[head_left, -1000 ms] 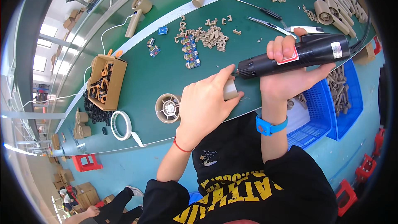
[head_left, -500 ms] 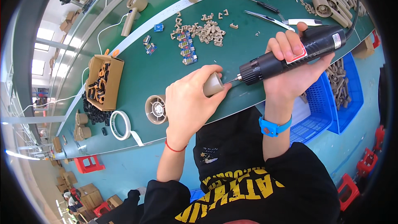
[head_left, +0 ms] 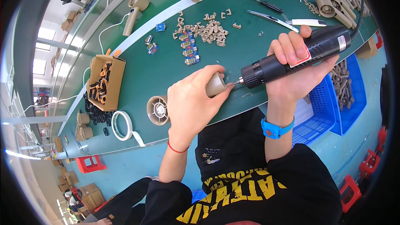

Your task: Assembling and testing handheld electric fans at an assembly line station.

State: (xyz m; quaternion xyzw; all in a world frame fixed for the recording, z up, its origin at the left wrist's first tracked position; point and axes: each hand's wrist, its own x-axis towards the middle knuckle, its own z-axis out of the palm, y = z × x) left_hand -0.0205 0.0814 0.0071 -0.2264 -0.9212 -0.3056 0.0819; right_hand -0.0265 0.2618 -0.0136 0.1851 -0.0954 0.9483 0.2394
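Observation:
My left hand (head_left: 193, 100) grips a tan plastic cylinder part (head_left: 216, 85) at the front edge of the green bench (head_left: 141, 75). My right hand (head_left: 293, 66) holds a black electric screwdriver (head_left: 300, 54) level, with its bit tip touching the end of the tan part. A blue band sits on my right wrist and a red string on my left. A round tan fan housing (head_left: 158, 110) lies on the bench just left of my left hand.
A heap of small tan clips (head_left: 208, 31) and small blue circuit boards (head_left: 189, 50) lie behind my hands. A cardboard box (head_left: 106, 82) of orange and black parts, a tape roll (head_left: 121, 126), a blue bin (head_left: 341, 96), tweezers and a hand screwdriver (head_left: 260, 3) are around.
My hands and the screwdriver have shifted slightly right and down in view. The bit stays at the tan part, and the fan housing remains left of my hand.

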